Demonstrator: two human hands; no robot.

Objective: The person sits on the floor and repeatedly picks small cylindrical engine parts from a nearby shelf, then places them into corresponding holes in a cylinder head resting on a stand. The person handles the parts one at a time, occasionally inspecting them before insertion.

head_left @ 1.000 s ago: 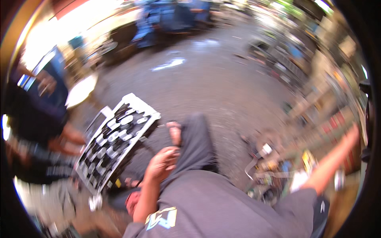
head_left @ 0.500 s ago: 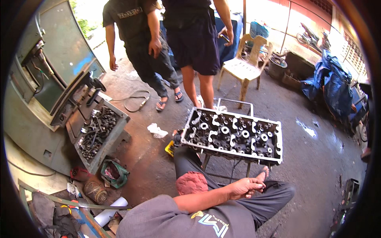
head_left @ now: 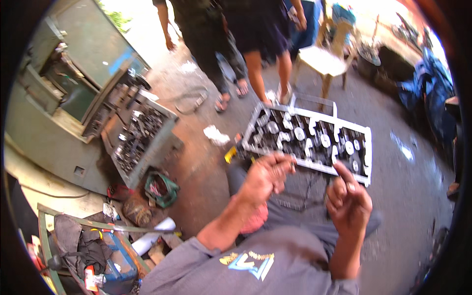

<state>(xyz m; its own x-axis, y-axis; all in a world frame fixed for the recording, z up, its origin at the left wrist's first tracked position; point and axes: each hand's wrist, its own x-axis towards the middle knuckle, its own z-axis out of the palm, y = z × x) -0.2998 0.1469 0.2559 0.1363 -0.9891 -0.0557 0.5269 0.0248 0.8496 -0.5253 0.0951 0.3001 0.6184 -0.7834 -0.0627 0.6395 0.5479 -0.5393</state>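
An engine cylinder head with a pale rim and dark wells lies on a metal stand in front of me. My left hand is raised just before its near edge, thumb and fingers pinched together. A small dark bit shows at those fingertips, too blurred to name. To its right, my right hand is held up near the head's near right corner. Its index finger stretches out toward the head while the other fingers curl in; no object shows in it. Both hands appear apart from the head.
Two people stand beyond the head, near a plastic chair. To the left, a metal tray holds many loose engine parts. A green bag and a crumpled white rag lie on the floor. Blue tarpaulin hangs at right.
My left hand has lifted from low over my leg toward the head's near edge. My right hand now shows plainly, raised with one finger out. The whole view has shifted and tilted.
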